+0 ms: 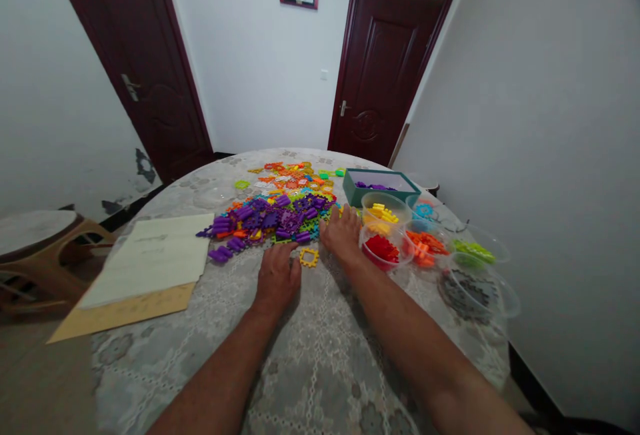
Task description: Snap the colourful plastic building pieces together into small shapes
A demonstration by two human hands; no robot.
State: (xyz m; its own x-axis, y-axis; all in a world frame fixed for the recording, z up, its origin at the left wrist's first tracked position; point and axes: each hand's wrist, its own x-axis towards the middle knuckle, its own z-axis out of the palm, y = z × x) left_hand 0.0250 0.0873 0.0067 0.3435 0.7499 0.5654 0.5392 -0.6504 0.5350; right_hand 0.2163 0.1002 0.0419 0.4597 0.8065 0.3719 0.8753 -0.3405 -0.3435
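Both of my hands rest on a round table covered with a lace cloth (310,368). My left hand (277,276) lies palm down with its fingers curled loosely, just left of a yellow square frame piece (309,257). Flat and with fingers stretched, my right hand (341,232) touches the near edge of a heap of plastic building pieces (280,208), mostly purple in front and orange behind. Neither hand holds anything.
Clear bowls hold sorted pieces at the right: yellow (383,214), red (383,250), orange (425,247), green (473,252), and an empty one (475,292). A green box (380,185) with purple pieces stands behind. Papers (150,258) lie left. A wooden stool (45,255) stands beside the table.
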